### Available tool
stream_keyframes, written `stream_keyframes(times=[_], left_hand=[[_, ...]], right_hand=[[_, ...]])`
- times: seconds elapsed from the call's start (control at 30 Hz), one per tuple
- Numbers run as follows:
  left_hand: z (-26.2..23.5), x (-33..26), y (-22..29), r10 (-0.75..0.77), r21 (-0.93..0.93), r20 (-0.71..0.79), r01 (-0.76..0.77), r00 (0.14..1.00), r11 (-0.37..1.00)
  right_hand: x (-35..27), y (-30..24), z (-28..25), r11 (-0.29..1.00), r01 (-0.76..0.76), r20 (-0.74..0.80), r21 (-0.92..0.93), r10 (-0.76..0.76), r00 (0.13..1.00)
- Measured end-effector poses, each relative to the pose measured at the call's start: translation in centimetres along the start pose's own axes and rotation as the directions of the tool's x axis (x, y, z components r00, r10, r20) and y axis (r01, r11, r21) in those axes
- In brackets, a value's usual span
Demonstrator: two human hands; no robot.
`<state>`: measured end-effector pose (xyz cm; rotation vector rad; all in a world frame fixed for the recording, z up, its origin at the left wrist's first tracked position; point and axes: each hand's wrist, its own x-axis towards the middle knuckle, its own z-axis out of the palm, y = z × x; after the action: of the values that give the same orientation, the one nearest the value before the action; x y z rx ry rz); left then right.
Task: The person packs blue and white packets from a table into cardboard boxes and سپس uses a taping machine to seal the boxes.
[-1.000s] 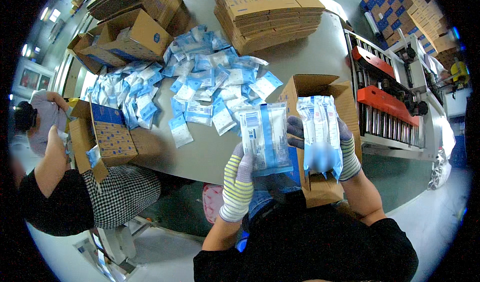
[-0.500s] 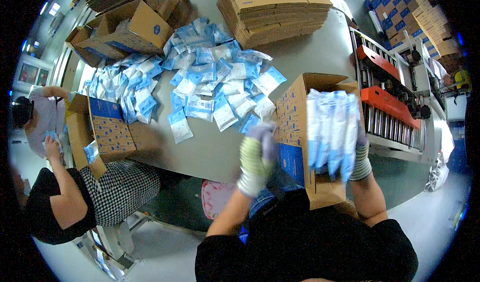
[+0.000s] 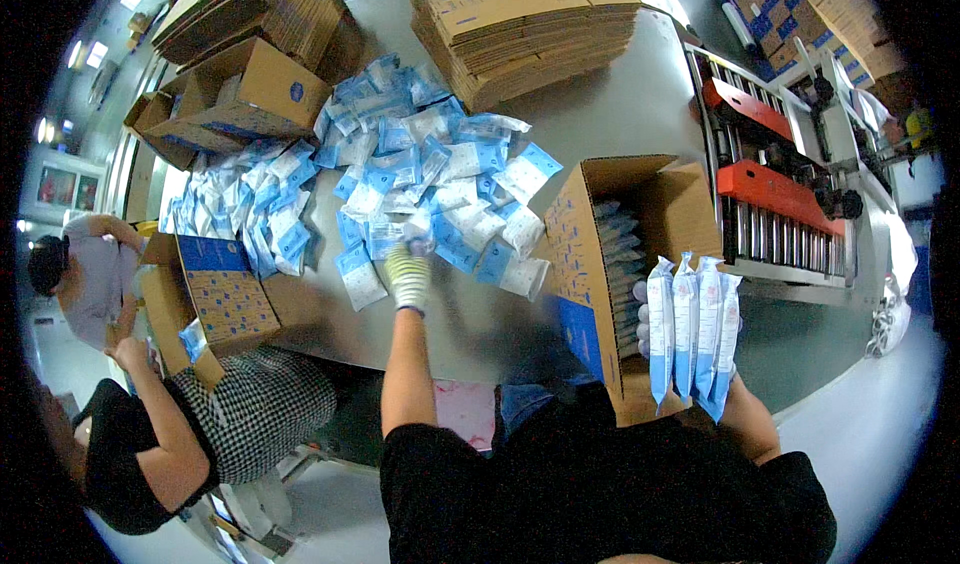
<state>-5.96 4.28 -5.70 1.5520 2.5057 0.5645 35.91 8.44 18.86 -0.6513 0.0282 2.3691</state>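
Observation:
My left hand (image 3: 409, 276), in a striped glove, reaches out to the near side of a pile of blue-and-white sealed packets (image 3: 460, 160) on the table. Its fingers are blurred against the packets, so their grip cannot be made out. At the right, my gloved right hand (image 3: 643, 322) is closed around a row of several packets (image 3: 692, 336) standing on edge. Only its fingertips show beside the row. That row is over the near right side of an open cardboard box (image 3: 570, 264). More packets (image 3: 618, 249) are stacked inside the box, along its left wall.
Flattened cartons (image 3: 530, 34) are stacked at the back of the grey table (image 3: 470, 334). An open carton (image 3: 260, 89) stands far left. A roller conveyor with red guides (image 3: 770, 199) borders the right. On the left, a co-worker (image 3: 150, 444) sits by another open box (image 3: 225, 284).
My left hand has moved left and away from the box, to the pile. The packets in my right hand have shifted right and down, uncovering the stack inside the box.

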Motion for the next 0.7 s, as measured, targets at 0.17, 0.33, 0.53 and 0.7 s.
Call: stream_keyframes(times=[0.17,0.33,0.53,0.7], left_hand=[[-12.7,-1.2,11.1,-0.165,-0.914,0.393,0.405,0.905,0.043],[-20.1,-3.1,15.5,0.171,-0.895,0.441,0.419,0.881,0.153],[-25.6,-2.1,27.6,0.488,-0.845,0.25,-0.057,0.836,0.531],[-24.8,-2.0,35.3,0.637,-0.781,0.048,-0.369,0.77,0.505]], right_hand=[[-1.7,0.8,-2.8,0.949,-0.075,-0.002,0.307,0.079,0.997],[-1.3,-0.3,-0.3,0.991,0.078,0.237,-0.109,-0.05,0.97],[2.4,-5.0,0.8,0.932,0.323,0.332,-0.162,-0.257,0.908],[-0.8,-7.9,-0.6,0.859,0.421,0.292,-0.291,-0.34,0.894]])
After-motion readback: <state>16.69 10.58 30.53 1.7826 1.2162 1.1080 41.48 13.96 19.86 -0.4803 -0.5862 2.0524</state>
